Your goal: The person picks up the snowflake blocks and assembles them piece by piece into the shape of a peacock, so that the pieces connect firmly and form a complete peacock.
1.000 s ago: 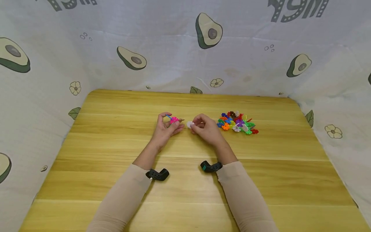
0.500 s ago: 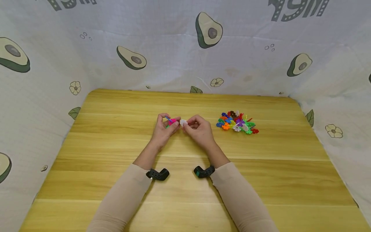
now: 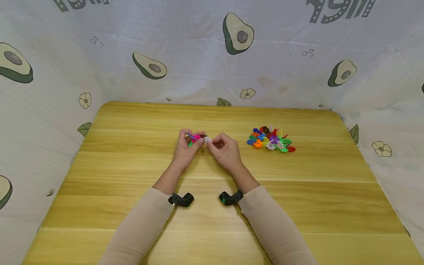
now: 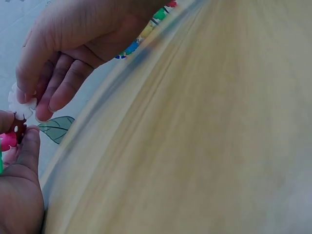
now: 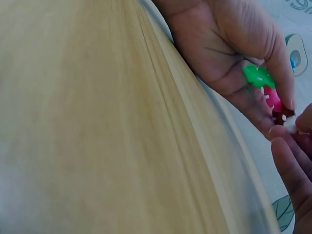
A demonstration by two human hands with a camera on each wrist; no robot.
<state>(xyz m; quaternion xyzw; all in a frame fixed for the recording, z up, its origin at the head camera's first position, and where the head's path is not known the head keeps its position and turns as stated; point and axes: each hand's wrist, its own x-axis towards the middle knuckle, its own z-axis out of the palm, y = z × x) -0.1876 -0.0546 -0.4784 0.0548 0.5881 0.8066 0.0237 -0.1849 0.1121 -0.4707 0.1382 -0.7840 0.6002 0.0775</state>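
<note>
My left hand (image 3: 184, 151) grips a small joined cluster of flower-shaped plastic discs. In it are a pink disc (image 3: 196, 138), a green disc (image 5: 258, 76), a blue disc (image 3: 191, 136) seen edge-on, and a brown disc (image 4: 18, 128) at the fingertips. Between thumb and fingers, my right hand (image 3: 228, 151) pinches a white flower disc (image 4: 19, 106). The white disc's edge meets the brown one; how deep they are joined cannot be told. Fingers partly cover the cluster in every view.
A heap of multicoloured flower discs (image 3: 271, 140) lies on the wooden table (image 3: 212, 228), right of my hands. Behind the table hangs a pale cloth (image 3: 192, 33) printed with avocados. A black wrist camera (image 3: 181, 200) sits on each forearm.
My right hand has moved left with the white disc, bringing it from a gap away up against the brown disc. The left hand has turned the cluster slightly; the heap is unchanged.
</note>
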